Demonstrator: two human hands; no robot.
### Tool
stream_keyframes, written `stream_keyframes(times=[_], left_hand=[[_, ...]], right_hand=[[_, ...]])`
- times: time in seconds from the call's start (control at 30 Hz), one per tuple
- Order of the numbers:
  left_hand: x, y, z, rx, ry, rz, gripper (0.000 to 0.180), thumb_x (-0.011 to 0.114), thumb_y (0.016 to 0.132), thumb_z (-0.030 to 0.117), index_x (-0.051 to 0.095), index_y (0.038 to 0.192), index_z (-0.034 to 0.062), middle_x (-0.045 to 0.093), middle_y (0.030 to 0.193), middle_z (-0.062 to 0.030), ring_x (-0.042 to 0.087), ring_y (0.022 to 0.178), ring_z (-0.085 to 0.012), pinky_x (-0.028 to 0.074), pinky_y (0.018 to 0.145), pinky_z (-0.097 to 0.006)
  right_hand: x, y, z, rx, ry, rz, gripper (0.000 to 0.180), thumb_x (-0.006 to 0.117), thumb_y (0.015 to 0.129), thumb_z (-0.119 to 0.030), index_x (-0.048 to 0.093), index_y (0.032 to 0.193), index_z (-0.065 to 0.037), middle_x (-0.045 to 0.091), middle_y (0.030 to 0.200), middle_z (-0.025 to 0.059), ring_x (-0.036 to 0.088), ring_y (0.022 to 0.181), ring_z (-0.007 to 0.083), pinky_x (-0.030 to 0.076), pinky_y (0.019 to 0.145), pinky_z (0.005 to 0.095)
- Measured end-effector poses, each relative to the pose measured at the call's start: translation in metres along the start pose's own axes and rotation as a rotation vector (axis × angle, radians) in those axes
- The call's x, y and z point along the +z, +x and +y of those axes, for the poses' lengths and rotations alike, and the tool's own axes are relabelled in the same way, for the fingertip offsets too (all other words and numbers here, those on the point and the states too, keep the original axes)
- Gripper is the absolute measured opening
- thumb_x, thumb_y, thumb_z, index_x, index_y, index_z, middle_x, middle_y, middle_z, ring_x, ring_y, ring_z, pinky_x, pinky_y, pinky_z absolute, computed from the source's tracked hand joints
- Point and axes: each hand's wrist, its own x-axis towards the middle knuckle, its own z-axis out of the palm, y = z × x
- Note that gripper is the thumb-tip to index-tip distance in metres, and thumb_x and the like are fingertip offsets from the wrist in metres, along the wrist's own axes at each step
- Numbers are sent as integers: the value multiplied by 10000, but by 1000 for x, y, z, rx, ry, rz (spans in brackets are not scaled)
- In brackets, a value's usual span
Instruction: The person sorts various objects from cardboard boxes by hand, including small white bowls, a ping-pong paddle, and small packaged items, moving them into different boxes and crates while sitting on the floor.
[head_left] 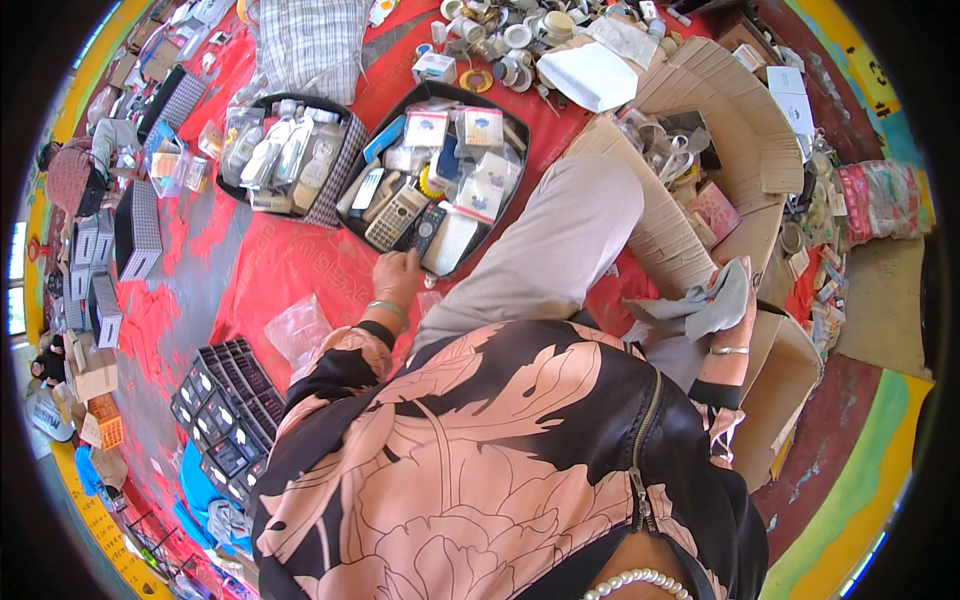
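Observation:
My left hand (396,279) is by the near corner of a dark fabric storage box (352,222), its fingers curled together. Whether it grips the rim or something small is hidden. Inside that box lie a beige calculator (397,217), a black remote control (429,230), a phone-like white item and several small bagged packets (483,127). On the right, my right hand (738,312) is closed on a grey cloth (708,303), which hangs over its fingers beside a large open cardboard box (676,235) of mixed small goods.
A second checked storage box (347,160) with bottles stands to the left. Grey plaid fabric (305,45) lies behind it. A black compartment tray (228,415) and a clear plastic bag (298,330) rest on the red sheet (268,262). Loose cups and lids (517,37) are heaped at the back.

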Motion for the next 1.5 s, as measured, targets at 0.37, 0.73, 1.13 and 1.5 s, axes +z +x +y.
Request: stream_keyframes(times=[0.37,0.73,1.13,1.5], left_hand=[[21,-11,-61,-969,-843,-461,466,496,830,367,430,1209,105,577,1020,-145,594,786,-247,472,651,-354],[95,36,-95,-1225,-1080,-384,270,385,835,156,513,1009,-6,612,907,-175,631,715,-324,544,609,-403],[61,22,-55,-1092,-1097,-443,294,312,838,95,573,924,-9,638,816,-176,641,673,-316,536,572,-434],[81,23,-80,-1132,-1094,-480,297,299,811,85,548,953,8,635,789,-147,641,676,-276,526,584,-397]], right_hand=[[-7,-11,-4,-23,-62,100,487,580,766,-412,527,1061,-29,545,753,79,533,644,158,445,468,238],[-12,0,11,-55,13,-19,564,627,726,-449,529,1073,-16,580,805,111,559,695,203,466,593,303],[-2,-5,15,-81,-39,7,581,559,776,-478,501,1115,-8,568,819,86,534,692,182,446,605,274],[16,3,0,95,-86,439,314,594,814,-370,632,875,-65,576,645,52,549,512,162,436,452,293]])
